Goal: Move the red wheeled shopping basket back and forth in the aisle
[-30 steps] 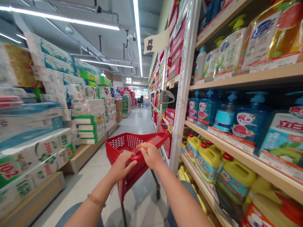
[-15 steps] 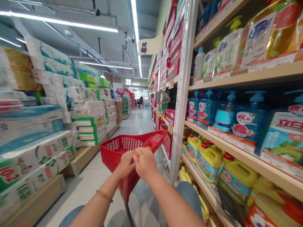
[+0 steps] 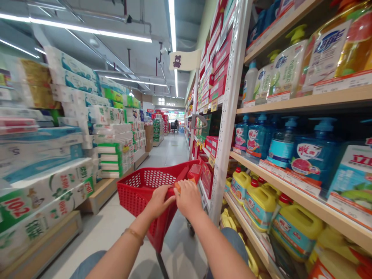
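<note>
A red shopping cart (image 3: 138, 193) stands in front of me, angled across the aisle with its basket toward the left. My left hand (image 3: 159, 198) wraps round its handle, and the fingers are closed over the bar. Just to the right, my right hand (image 3: 187, 195) also grips the handle, near an orange patch. The two hands almost touch. The basket's near wall hides part of its inside; no goods show in the part I can see.
Close on the right is a shelf (image 3: 302, 102) with blue pump bottles (image 3: 314, 149) and yellow jugs (image 3: 296, 228). Its white upright (image 3: 225, 135) stands near the cart. Stacked paper packs (image 3: 49, 193) line the left. The aisle floor (image 3: 171, 149) runs ahead.
The cart's handle and both hands have moved slightly right, and the cart has turned a little. A cart wheel now shows below my right hand. Both hands keep their grip.
</note>
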`<state>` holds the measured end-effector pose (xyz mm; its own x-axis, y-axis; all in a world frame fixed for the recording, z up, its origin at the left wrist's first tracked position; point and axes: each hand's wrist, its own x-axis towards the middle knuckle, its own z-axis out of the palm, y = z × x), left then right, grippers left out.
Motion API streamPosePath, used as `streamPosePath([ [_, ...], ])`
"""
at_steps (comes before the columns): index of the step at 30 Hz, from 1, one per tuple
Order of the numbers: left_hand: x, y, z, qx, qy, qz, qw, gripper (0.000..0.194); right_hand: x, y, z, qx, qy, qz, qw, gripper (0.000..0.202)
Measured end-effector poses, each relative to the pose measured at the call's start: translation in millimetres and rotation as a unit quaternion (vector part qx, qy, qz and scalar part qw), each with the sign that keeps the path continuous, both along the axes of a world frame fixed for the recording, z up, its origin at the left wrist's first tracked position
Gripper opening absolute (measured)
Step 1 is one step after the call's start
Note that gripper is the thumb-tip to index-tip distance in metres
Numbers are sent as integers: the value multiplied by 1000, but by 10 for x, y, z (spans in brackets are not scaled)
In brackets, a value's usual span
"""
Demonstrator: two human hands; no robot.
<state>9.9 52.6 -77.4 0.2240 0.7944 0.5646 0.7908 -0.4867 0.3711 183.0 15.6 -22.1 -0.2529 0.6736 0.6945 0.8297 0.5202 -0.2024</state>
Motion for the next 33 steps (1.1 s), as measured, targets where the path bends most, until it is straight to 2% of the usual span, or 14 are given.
streamPosePath([
  [3,-91,18,-60,4,-23,26,999,44,186,58,63,-14,12,-26,999,33],
  [5,-58,64,-92,-9,-14,39,999,41,226,82,67,-17,12,-56,998,31],
  [8,86,148,-123,-18,9,64,998,41,167,83,-13,-2,-7,-78,997,26],
  [11,145,185,-141,-26,18,54,998,41,141,68,-97,25,-26,-55,998,29],
  [15,-55,157,-183,-50,38,23,998,40,364,101,-22,14,-22,-52,998,29],
  [19,-197,162,-299,-69,80,71,992,40,560,195,42,3,11,-113,994,28],
  [22,-94,188,-376,-55,98,91,989,40,460,235,-94,19,3,-121,992,25],
  [26,30,166,-376,-54,89,72,992,41,261,226,-313,26,-21,-66,997,32],
  [29,-79,125,-355,-67,78,41,994,43,327,222,-308,24,-31,-37,999,32],
  [33,-326,96,-372,-91,85,46,991,47,561,272,-206,36,0,-85,996,31],
])
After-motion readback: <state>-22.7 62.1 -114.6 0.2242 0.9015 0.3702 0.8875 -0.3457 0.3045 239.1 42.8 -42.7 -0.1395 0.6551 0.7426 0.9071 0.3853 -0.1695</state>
